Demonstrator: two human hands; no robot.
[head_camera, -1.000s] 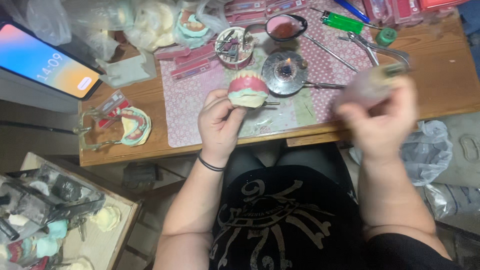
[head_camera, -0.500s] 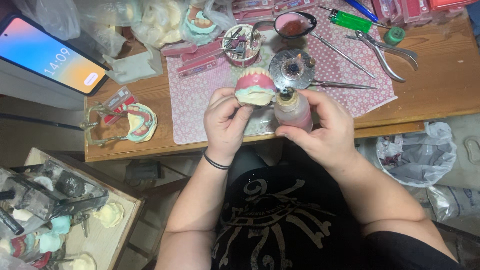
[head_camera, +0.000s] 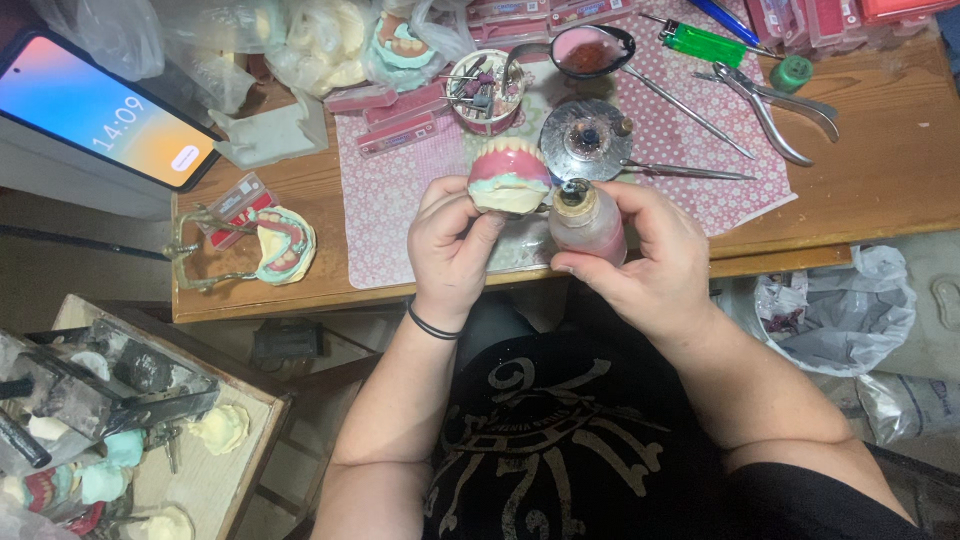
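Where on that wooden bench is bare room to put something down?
Bare wood lies right of the pink dotted mat, below the metal pliers, and between the phone and the jaw model. The mat's top is crowded.

We see wooden table (head_camera: 880, 170), pink dotted mat (head_camera: 400, 220) across its middle. Left of mat: denture model in metal frame (head_camera: 265, 245), white plaster piece (head_camera: 265, 135). On mat: round metal dish (head_camera: 587, 140), small cup of burs (head_camera: 485, 90), spoon (head_camera: 590, 50). Right of mat: pliers (head_camera: 775, 105), green lighter (head_camera: 710, 45).
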